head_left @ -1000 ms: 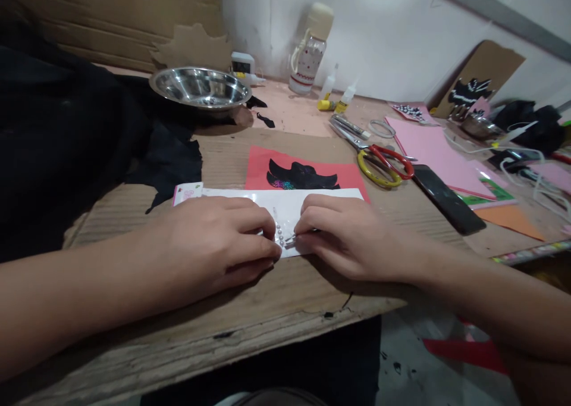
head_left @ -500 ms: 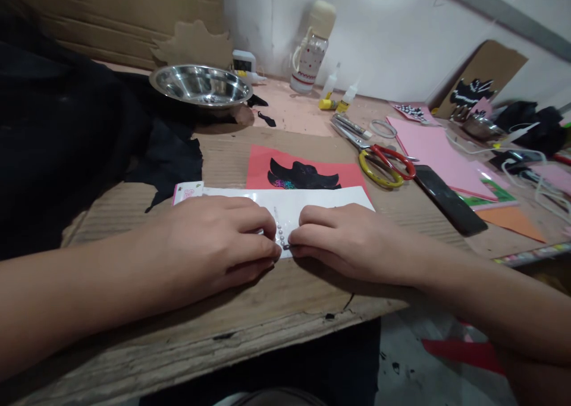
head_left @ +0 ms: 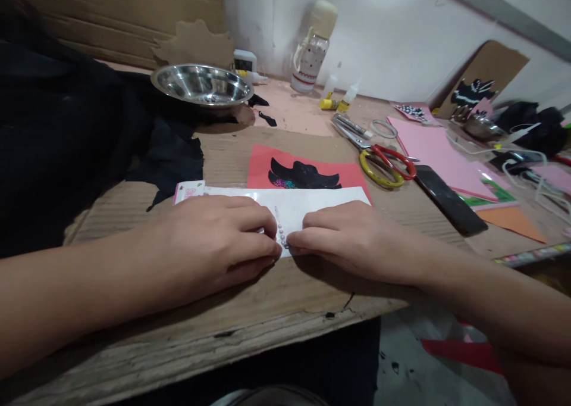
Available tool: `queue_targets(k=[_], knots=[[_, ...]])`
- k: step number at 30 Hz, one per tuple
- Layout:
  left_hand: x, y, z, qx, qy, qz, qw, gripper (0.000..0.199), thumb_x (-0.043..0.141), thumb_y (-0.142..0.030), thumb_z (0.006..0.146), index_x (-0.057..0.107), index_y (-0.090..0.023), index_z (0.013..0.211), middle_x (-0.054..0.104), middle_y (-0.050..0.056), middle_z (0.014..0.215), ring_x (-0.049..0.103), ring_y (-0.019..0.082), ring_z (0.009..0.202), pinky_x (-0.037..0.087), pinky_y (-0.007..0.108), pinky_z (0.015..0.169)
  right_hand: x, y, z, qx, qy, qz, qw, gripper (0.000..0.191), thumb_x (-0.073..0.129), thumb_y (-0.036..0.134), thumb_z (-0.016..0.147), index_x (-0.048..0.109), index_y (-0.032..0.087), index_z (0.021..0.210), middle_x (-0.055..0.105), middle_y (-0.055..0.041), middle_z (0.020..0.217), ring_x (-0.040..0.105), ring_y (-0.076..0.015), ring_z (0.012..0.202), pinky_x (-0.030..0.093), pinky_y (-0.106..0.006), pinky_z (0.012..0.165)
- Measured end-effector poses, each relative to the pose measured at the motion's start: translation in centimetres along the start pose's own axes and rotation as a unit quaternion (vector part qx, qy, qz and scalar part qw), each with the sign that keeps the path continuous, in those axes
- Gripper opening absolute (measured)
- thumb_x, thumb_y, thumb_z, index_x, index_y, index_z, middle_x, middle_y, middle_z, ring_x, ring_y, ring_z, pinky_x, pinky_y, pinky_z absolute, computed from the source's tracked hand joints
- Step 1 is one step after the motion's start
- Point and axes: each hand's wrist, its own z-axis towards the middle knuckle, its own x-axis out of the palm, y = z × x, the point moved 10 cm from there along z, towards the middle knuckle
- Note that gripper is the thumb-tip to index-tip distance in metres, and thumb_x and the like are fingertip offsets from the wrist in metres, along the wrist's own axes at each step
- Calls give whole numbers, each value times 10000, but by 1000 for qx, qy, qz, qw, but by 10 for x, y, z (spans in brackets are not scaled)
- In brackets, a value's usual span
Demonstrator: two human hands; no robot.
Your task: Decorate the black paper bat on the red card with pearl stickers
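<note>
A white sheet [head_left: 328,196] bearing a short row of small pearl-like beads [head_left: 281,231] lies near the table's front edge. My left hand [head_left: 223,233] rests on it from the left, with curled fingertips pinching its near edge beside the beads. From the right, my right hand [head_left: 348,233] brings its thumb and fingertips together at the lower end of the row. What those fingertips hold is too small to tell. Behind the sheet, a red card [head_left: 259,171] carries a black cut-out shape [head_left: 303,175] with pink and teal glitter; the sheet covers its lower part.
Scissors [head_left: 383,165] with red and yellow handles and a black phone [head_left: 448,200] lie to the right. A steel bowl [head_left: 203,84], a bottle [head_left: 312,49] and glue bottles [head_left: 350,95] stand behind. Black fabric [head_left: 169,156] lies at the left beside a dark-clothed person [head_left: 57,126].
My right hand's index fingertip has shifted slightly left, closer to the beads, and the fingers have drawn together. The left hand stays nearly still.
</note>
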Motion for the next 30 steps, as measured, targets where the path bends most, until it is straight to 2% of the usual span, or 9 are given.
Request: queue_targets(k=[7,12,16,21,26,30], knots=[[-1,1,-1,-3,-6,4,1000,352,453,-300,1099,783,-249,985,727,8,977,671,160,806,498,254,674,2,-2,0,8,-7,8,1000,199,498,152,1049,694,190,1052,653,-20,866,504,-156,703,311,-285,619],[-2,1,-1,-6,-14,-9,1000,284,513,-280,1077,793,-270,1031,747,12,1007,696,177,823,522,268,687,-4,-12,-2,33,-81,81,993,124,567,196,1046,684,210,1009,669,0,863,581,-142,742,395,-246,661],[-4,-2,0,2,-24,-13,1000,314,492,-257,1081,795,-258,1002,762,20,992,705,182,799,524,282,670,-6,-25,-1,74,-84,91,990,155,560,174,1048,703,225,1081,724,-9,921,654,-151,785,453,-247,689],[-12,-7,2,22,-63,18,998,446,382,-255,1108,785,-248,916,777,17,903,718,179,729,535,295,633,-30,-70,-8,157,-202,63,965,201,570,161,1041,723,171,1171,790,-81,1087,725,-196,969,532,-297,836],[-16,-10,4,44,-98,19,994,398,417,-236,1081,771,-259,899,797,-10,894,752,155,737,560,259,642,-24,-114,-9,240,-169,24,956,192,666,204,1016,741,164,1188,795,-96,1158,720,-222,1071,546,-345,937],[-16,-8,5,39,-97,3,995,340,459,-221,1064,758,-268,911,794,-19,915,752,145,746,572,239,664,-39,-154,-21,312,-182,-19,932,195,606,193,1049,751,161,1176,775,-110,1198,702,-218,1118,536,-355,1002]])
